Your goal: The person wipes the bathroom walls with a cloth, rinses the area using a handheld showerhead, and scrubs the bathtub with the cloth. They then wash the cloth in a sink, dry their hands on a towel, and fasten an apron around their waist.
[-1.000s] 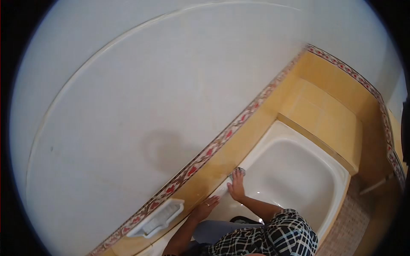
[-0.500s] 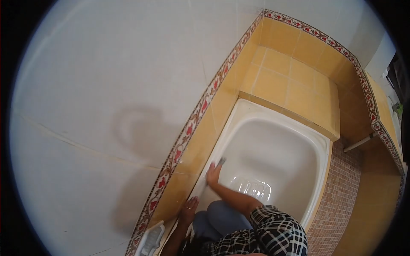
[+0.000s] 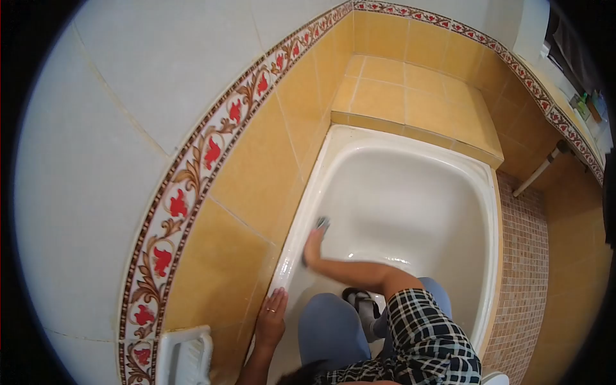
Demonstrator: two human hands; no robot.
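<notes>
My right hand [image 3: 312, 247] is at the inner side of the white bathtub [image 3: 346, 138], by its left rim. A small grey-green pad [image 3: 323, 223] sticks out past its fingers; blur hides the details of the grip. Lower down, my left hand [image 3: 272, 321] lies flat on the same rim, fingers stretched out and a ring on one of them. It holds nothing. I am crouching in the tub, with my blue-clad knees [image 3: 330, 324] and a dark sandal [image 3: 357, 296] below my right arm.
Yellow wall tiles [image 3: 247, 186] with a red floral border [image 3: 212, 152] run along the left. A white soap dish [image 3: 186, 353] juts from that wall. A tiled ledge [image 3: 410, 90] closes the far end. Small mosaic tiles [image 3: 523, 256] and a pale pipe [image 3: 536, 176] lie to the right.
The view has shifted toward the left wall, bringing in more of the soap dish and my sandal. My right hand and the pad have moved a little along the tub's side; my left hand stays on the rim.
</notes>
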